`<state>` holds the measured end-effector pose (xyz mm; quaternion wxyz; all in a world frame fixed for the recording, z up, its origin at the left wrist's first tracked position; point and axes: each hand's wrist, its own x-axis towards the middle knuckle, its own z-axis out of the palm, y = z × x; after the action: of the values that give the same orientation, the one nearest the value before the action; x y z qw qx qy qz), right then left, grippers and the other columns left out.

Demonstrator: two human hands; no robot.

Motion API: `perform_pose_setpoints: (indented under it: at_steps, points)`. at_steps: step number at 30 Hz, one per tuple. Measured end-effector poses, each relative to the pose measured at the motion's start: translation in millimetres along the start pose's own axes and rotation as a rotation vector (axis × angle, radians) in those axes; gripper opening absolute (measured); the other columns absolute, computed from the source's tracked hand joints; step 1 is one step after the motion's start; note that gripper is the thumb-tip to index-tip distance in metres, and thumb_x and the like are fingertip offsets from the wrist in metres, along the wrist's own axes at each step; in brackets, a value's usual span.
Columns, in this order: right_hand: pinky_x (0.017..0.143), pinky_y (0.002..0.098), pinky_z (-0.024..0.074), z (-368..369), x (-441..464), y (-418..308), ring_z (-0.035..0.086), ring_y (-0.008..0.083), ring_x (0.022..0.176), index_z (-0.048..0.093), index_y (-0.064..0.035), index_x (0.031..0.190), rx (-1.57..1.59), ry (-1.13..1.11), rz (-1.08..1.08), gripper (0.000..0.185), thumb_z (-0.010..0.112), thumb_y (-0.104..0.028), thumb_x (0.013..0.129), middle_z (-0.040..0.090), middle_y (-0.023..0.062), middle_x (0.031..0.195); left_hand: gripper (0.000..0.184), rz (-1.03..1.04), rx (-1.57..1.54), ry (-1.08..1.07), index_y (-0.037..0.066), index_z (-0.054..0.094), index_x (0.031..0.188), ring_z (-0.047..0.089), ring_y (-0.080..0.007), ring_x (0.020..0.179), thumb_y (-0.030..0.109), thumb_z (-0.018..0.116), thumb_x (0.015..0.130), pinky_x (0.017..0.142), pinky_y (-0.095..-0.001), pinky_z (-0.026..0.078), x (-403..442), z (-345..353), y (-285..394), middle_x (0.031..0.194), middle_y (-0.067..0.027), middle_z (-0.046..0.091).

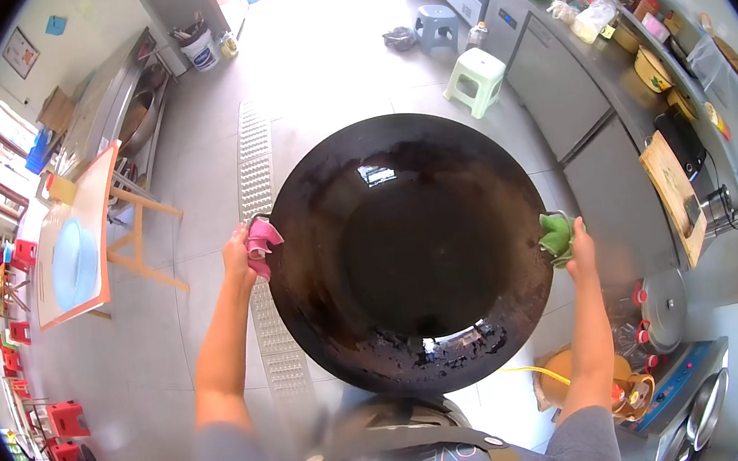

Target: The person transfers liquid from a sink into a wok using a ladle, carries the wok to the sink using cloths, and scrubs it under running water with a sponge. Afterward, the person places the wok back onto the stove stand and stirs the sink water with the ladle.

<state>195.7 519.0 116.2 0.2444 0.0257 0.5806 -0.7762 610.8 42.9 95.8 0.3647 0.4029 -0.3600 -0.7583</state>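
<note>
A large dark wok (407, 244) is held up in front of my body, its inside facing me and looking wet and shiny, with liquid near the lower edge. My left hand (237, 253) grips its left handle through a pink cloth (262, 243). On the other side, my right hand (580, 247) is closed on the right handle with a green cloth (557, 236) between. Both handles are mostly hidden by the cloths and fingers.
At left stands a wooden table (111, 201) with a blue basin (73, 262). Stools, one pale green (477, 80), stand ahead on the right. A steel counter (550, 64) lines the right side. A gas cylinder (559, 377) with a yellow hose is near my right arm. A drain grate (254, 166) crosses the floor.
</note>
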Motion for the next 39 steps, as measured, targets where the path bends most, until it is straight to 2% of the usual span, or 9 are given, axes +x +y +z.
perform_pose_setpoints:
  at_steps: [4,7,10,17,22,28,30,33,39]
  points:
    - [0.07,0.0376,0.0492,-18,6,6,0.058,0.0246,0.082,0.047,0.0073,0.099,-0.062,0.15,-0.111,0.049,0.042,-0.04,0.086,0.054,0.0142,0.095,0.024,-0.014,-0.045,-0.248,0.001,0.045,0.103,0.053,-0.0175,0.089,0.017,0.034,0.089,0.077,-0.0305,0.045,8,-13,-4,0.098,-0.0097,0.053]
    - [0.071,0.0381,0.0488,-36,-5,0,0.056,0.0254,0.086,0.046,0.0053,0.103,-0.125,0.386,-0.123,0.048,0.04,-0.039,0.087,0.053,0.0139,0.098,0.027,-0.004,-0.135,-0.229,0.002,0.044,0.104,0.054,-0.0192,0.088,0.02,0.029,0.091,0.079,-0.033,0.045,6,-31,-9,0.097,-0.0098,0.054]
    - [0.073,0.0391,0.0478,-52,-41,-11,0.055,0.0261,0.089,0.045,0.0032,0.107,0.007,0.491,-0.086,0.047,0.038,-0.039,0.087,0.053,0.0127,0.1,0.028,0.141,0.041,-0.31,0.002,0.045,0.102,0.054,-0.0194,0.087,0.022,0.027,0.091,0.08,-0.0342,0.044,17,-79,-25,0.097,-0.0095,0.055]
    - [0.077,0.0415,0.0454,-117,-116,11,0.054,0.0255,0.092,0.046,-0.0021,0.11,0.251,0.555,-0.026,0.045,0.036,-0.04,0.088,0.053,0.0087,0.108,0.037,-0.059,-0.062,-0.342,0.001,0.047,0.102,0.053,-0.0215,0.091,0.027,0.024,0.092,0.083,-0.0349,0.042,21,-97,-13,0.099,-0.0111,0.055]
    - [0.079,0.0425,0.0441,-120,-198,41,0.053,0.0262,0.094,0.046,-0.0035,0.11,0.325,0.591,-0.025,0.043,0.036,-0.039,0.088,0.053,0.008,0.108,0.04,-0.123,-0.061,-0.534,-0.001,0.042,0.11,0.05,-0.0244,0.099,0.028,0.021,0.092,0.088,-0.0376,0.039,20,-86,-4,0.107,-0.0137,0.051]
    - [0.079,0.0435,0.0441,-120,-305,97,0.053,0.0265,0.093,0.046,-0.0045,0.108,0.512,0.625,0.028,0.039,0.034,-0.037,0.089,0.053,0.0084,0.105,0.041,-0.171,0.19,-0.758,0.003,0.033,0.121,0.045,-0.0263,0.106,0.027,0.018,0.092,0.092,-0.0423,0.036,45,-82,0,0.116,-0.0125,0.045]
    - [0.08,0.0449,0.0427,-137,-334,127,0.052,0.0269,0.096,0.044,-0.0036,0.11,0.593,0.68,-0.015,0.039,0.032,-0.034,0.09,0.052,0.0102,0.107,0.041,-0.076,0.153,-0.468,0.005,0.033,0.122,0.043,-0.0275,0.108,0.027,0.017,0.092,0.093,-0.0461,0.034,-35,-25,13,0.118,-0.0114,0.044]
    - [0.083,0.0458,0.0402,-153,-387,165,0.049,0.0288,0.1,0.041,-0.0024,0.114,0.671,0.738,-0.029,0.04,0.029,-0.033,0.091,0.048,0.0125,0.112,0.043,-0.176,0.197,-0.549,0.004,0.035,0.122,0.042,-0.0288,0.109,0.029,0.015,0.092,0.094,-0.0472,0.032,-20,-28,13,0.118,-0.0117,0.044]
    - [0.086,0.0459,0.0386,-197,-457,250,0.047,0.0304,0.102,0.04,-0.0018,0.114,0.875,0.831,-0.027,0.043,0.026,-0.035,0.091,0.046,0.0136,0.114,0.042,-0.214,0.353,-0.322,0.004,0.041,0.115,0.044,-0.0295,0.106,0.029,0.018,0.091,0.093,-0.0499,0.031,-12,-15,10,0.113,-0.0123,0.047]
